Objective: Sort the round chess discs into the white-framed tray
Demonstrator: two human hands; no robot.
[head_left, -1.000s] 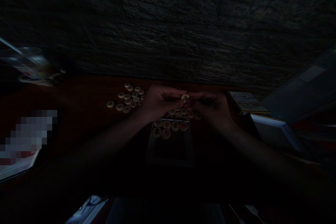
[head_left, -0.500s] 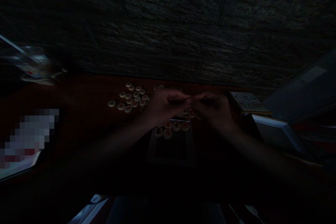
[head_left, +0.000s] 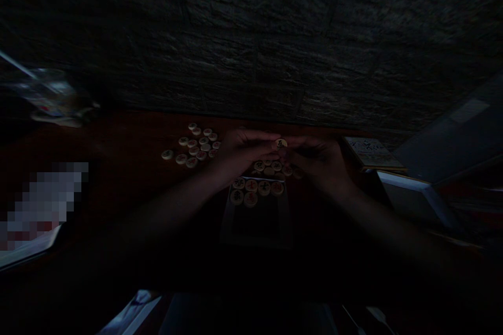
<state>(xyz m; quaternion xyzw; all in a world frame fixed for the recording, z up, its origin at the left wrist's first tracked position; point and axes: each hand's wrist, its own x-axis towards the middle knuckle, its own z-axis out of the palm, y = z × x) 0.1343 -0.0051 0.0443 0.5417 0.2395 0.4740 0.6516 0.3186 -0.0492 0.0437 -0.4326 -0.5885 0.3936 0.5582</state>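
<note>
A round Chinese chess piece [head_left: 281, 143] with a dark character is pinched between the fingertips of my left hand [head_left: 249, 147] and my right hand [head_left: 316, 159]. Its marked face shows. Just below my hands, a dark shallow tray [head_left: 257, 233] holds several pieces in rows along its far end, among them a red-marked piece [head_left: 250, 199] and a black-marked piece [head_left: 236, 197]. More loose pieces [head_left: 269, 166] lie beyond the tray, partly covered by my hands. To the left of my left hand, a scattered group of pieces [head_left: 192, 150] rests on the table.
A plastic cup [head_left: 55, 97] with a straw stands at the far left of the brown table [head_left: 129, 136]. A pale box [head_left: 371, 153] and an open box lid or tray [head_left: 408, 193] lie at the right. A stone wall [head_left: 251, 52] rises behind the table. The light is very dim.
The piece between my fingertips has come into view, its marked face turned toward me. My left hand has shifted slightly left, showing more pieces below it. The tray's pieces look unmoved.
</note>
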